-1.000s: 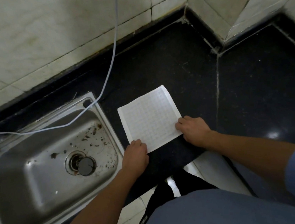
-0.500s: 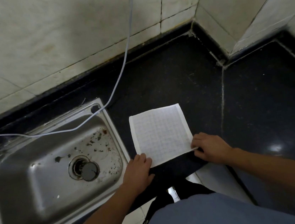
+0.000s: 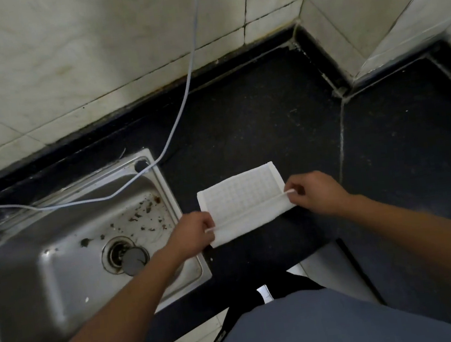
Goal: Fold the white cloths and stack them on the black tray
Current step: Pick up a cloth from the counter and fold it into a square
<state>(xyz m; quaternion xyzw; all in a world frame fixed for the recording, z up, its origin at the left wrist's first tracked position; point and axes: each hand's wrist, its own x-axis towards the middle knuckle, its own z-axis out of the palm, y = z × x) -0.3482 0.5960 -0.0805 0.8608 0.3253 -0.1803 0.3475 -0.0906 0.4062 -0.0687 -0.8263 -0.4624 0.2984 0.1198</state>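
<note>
Between the two grips runs the raised near edge of the white cloth point(image 3: 239, 197), long axis left to right: the left hand point(image 3: 190, 233) pinches one corner, the right hand point(image 3: 316, 193) the other. Beyond the grips the rest lies flat on the counter point(image 3: 256, 127), its far edge about equally near to both hands.

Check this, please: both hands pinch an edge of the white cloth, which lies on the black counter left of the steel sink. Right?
The side is wrong: the head view shows the white cloth right of the steel sink, not left. The left hand and right hand do pinch its edge on the black counter.
</note>
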